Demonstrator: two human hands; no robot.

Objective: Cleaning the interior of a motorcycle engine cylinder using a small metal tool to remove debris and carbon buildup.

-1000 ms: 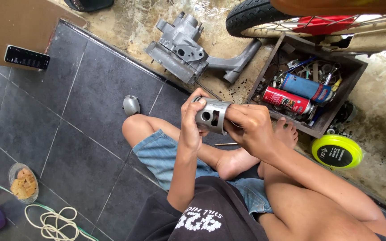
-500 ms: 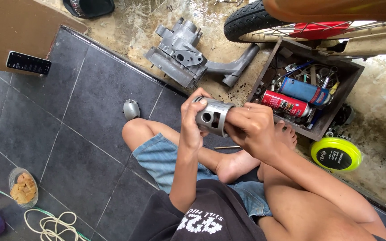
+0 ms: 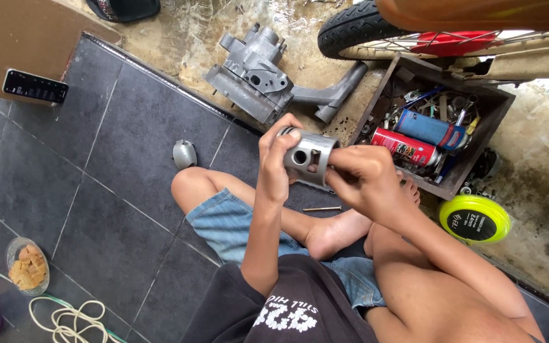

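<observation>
**Piston gripped between both hands**

Left hand [image 3: 276,166] is clasped on the crown end of the grey piston [image 3: 307,156]; its axis lies sideways. Right hand [image 3: 362,184] is pinched on the skirt end, above the lap, both equally near.

Grey metal piston [image 3: 309,157], lying sideways, pin hole visible, held mid-air
</observation>
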